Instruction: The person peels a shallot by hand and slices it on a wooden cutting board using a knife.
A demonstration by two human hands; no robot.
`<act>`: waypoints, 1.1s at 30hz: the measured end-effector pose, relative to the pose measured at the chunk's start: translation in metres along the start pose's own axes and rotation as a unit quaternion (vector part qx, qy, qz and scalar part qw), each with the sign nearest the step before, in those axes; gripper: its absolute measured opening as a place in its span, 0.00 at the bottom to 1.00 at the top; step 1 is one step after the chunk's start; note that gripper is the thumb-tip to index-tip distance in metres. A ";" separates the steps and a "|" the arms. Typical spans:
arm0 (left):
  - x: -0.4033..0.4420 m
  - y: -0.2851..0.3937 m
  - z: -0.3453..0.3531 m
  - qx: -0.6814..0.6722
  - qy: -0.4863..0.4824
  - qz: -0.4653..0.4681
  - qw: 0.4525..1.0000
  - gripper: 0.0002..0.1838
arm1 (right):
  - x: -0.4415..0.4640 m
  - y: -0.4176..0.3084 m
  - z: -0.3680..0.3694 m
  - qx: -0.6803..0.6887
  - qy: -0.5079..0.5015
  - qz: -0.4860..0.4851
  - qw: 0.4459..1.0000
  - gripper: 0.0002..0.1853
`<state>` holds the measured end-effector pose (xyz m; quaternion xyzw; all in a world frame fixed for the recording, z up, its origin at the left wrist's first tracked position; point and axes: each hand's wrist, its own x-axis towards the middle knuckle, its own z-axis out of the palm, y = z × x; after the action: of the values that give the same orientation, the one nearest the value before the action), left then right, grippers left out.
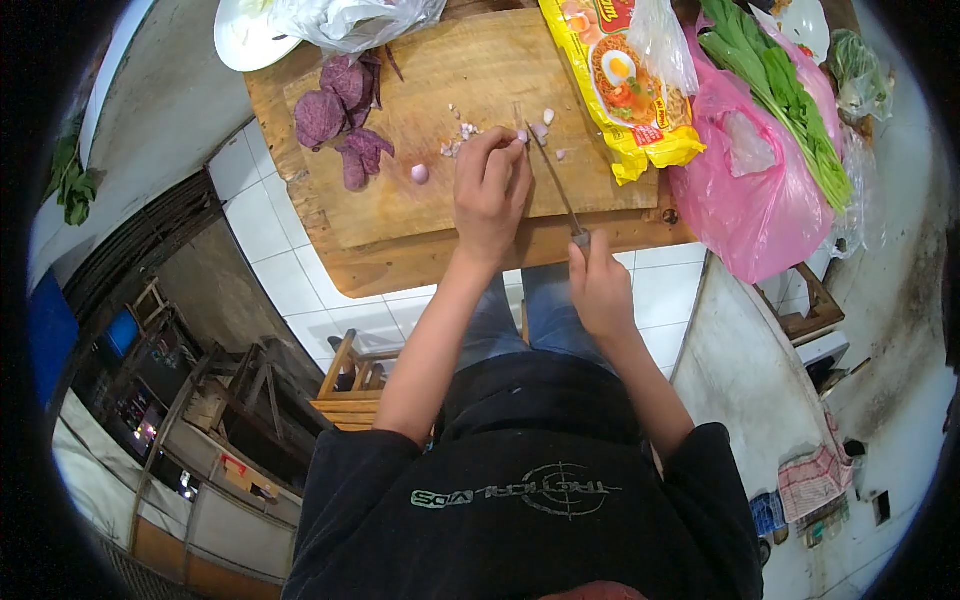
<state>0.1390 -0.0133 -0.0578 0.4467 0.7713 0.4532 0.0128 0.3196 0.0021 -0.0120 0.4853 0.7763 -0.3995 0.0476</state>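
My left hand (490,190) rests on the wooden cutting board (410,215), its fingers curled and closed on a small piece of shallot (522,136). In my right hand (603,290) is the handle of a knife (554,176), whose narrow blade points away from me and lies beside the left fingertips. Finely chopped shallot (463,134) is heaped just past the left knuckles. A whole peeled shallot (419,174) sits to the left of that hand. Small pale pieces, perhaps garlic (548,116), lie right of the blade.
Dark purple slices (320,118) lie on the board's left side. Behind are a white plate (240,40) and a clear plastic bag (360,20). To the right stand a yellow noodle packet (625,90), a pink plastic bag (740,200) and leafy greens (785,95).
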 end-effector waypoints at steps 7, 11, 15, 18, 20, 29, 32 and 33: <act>0.002 0.002 -0.002 0.002 -0.011 0.022 1.000 0.14 | 0.005 -0.015 -0.016 0.123 -0.046 0.034 0.991 0.12; 0.000 0.002 -0.003 -0.004 -0.018 0.021 1.000 0.14 | 0.004 -0.015 -0.012 0.120 -0.045 0.024 0.992 0.11; 0.000 0.002 -0.003 -0.009 -0.016 0.020 1.000 0.13 | 0.003 -0.012 -0.011 0.102 -0.041 0.014 0.994 0.12; 0.001 0.003 -0.004 -0.015 -0.016 0.014 1.000 0.12 | 0.005 -0.012 -0.010 0.076 -0.035 -0.001 0.997 0.13; 0.000 0.003 -0.004 -0.020 -0.018 0.010 1.000 0.12 | 0.010 -0.016 -0.010 0.026 -0.022 -0.024 0.999 0.14; 0.001 0.002 -0.003 -0.015 -0.014 0.020 1.000 0.11 | 0.001 0.001 -0.004 -0.037 -0.006 -0.022 0.999 0.12; 0.000 0.002 -0.003 -0.014 -0.011 0.018 1.000 0.11 | -0.005 -0.001 -0.013 0.060 -0.028 0.025 0.997 0.12; 0.000 0.002 -0.002 -0.016 -0.009 0.017 1.000 0.11 | -0.003 -0.004 -0.016 0.075 -0.031 0.027 0.996 0.12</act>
<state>0.1397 -0.0147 -0.0549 0.4638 0.7561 0.4614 0.0195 0.3229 0.0098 0.0030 0.4955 0.7288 -0.4704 0.0462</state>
